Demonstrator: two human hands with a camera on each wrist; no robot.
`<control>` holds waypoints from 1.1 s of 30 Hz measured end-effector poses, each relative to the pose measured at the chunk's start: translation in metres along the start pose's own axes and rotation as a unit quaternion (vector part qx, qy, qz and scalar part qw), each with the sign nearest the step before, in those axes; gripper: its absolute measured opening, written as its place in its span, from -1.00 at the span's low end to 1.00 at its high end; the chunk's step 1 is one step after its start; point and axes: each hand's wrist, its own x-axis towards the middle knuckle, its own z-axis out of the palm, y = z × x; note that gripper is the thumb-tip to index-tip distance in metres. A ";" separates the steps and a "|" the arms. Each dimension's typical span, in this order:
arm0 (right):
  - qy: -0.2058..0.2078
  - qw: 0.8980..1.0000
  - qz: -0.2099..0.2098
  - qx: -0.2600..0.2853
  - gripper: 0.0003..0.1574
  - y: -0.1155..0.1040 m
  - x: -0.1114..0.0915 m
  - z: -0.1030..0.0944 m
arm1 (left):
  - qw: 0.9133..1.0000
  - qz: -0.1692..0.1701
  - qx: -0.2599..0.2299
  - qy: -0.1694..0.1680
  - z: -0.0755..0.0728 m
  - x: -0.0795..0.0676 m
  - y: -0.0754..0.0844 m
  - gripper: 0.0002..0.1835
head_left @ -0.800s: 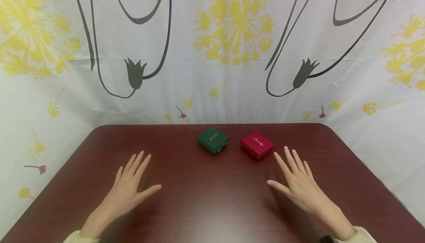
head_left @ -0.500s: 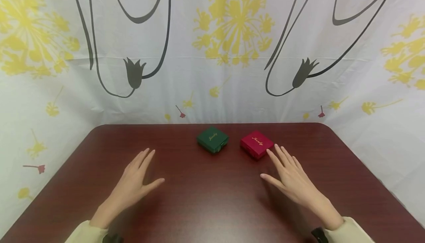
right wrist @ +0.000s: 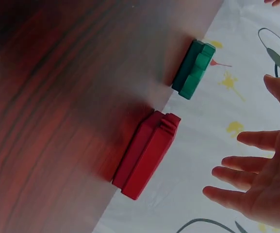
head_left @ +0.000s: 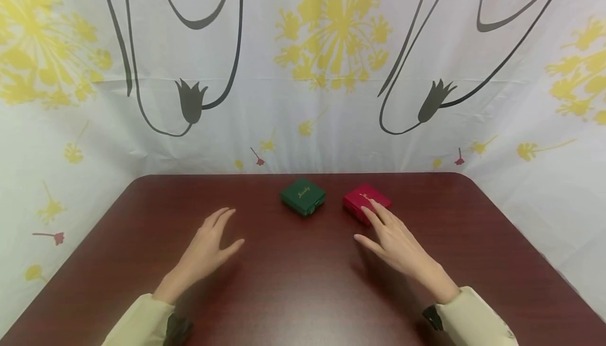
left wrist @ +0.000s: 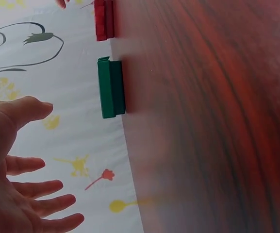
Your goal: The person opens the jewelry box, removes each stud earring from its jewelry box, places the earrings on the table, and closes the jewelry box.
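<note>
Red box [head_left: 357, 197] sat right of centre in the head view, near the far edge of the table [head_left: 293, 283]. To its left, near the middle of that frame, we saw a green box [head_left: 303, 196]; the 2 stood near each other but apart, both with gold lettering on top. In the right half of the frame, we saw the right hand [head_left: 397, 241] with fingers loosely extended and thumb spread away, holding nothing. Its fingertips overlapped the red box there, yet in the right wrist view we made out a gap between them. Left of centre, the left hand [head_left: 203, 248] hung above the table, fingers extended, thumb well apart, holding nothing; the green box was its nearer neighbour. Behind, across the upper frame, we saw a white cloth [head_left: 265, 46] with flower prints.
</note>
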 end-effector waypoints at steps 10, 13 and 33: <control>-0.003 1.000 0.002 0.012 -0.19 -0.008 0.021 0.011 | 1.000 0.002 -0.025 0.006 0.013 0.018 0.005 -0.39; -0.014 1.000 0.010 0.022 -0.20 -0.011 0.027 0.015 | 0.999 -0.009 -0.037 -0.002 0.016 0.023 0.006 -0.41; -0.049 0.997 0.022 0.056 -0.21 -0.023 0.061 0.034 | 0.997 -0.030 -0.074 -0.007 0.051 0.058 0.008 -0.48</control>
